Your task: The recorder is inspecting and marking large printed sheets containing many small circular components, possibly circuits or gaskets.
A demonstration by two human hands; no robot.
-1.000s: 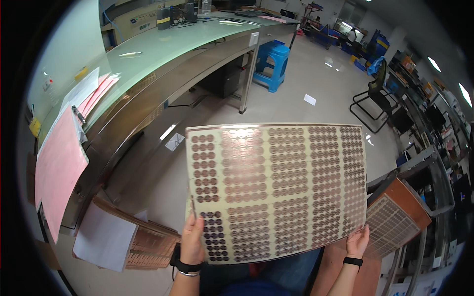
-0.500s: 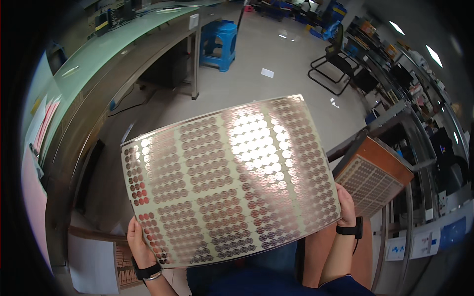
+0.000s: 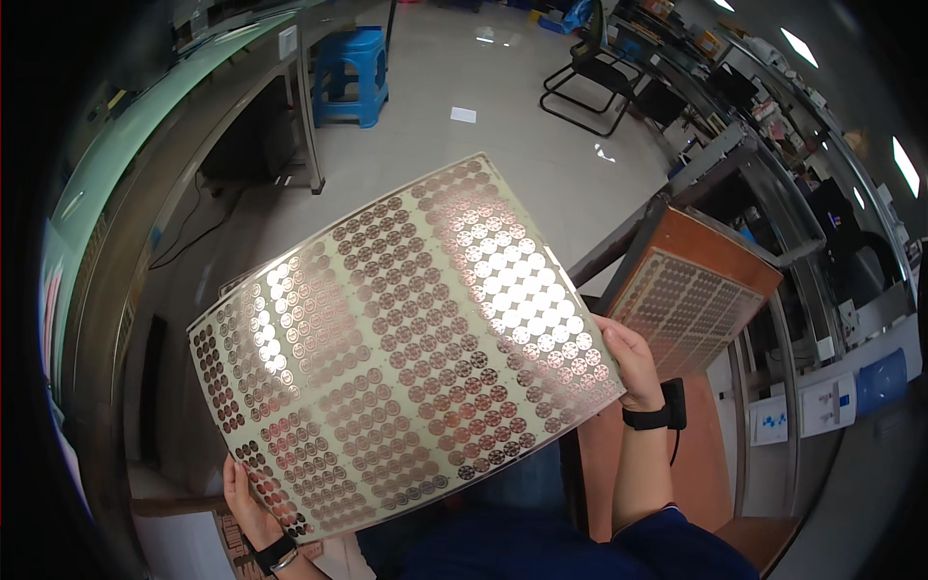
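Thin, flat, rectangular panel (image 3: 387,358), glossy and pale green, bearing rows of round coppery discs grouped in blocks, held in the air between two hands. Its patterned face is toward the viewer; its long axis slants from lower left to upper right. The fingers of the left hand (image 3: 253,514) are clamped on its left edge, those of the right hand (image 3: 633,362) on its right edge. Compared with one second earlier, the slant is steeper and the brightest glare lies farther right.
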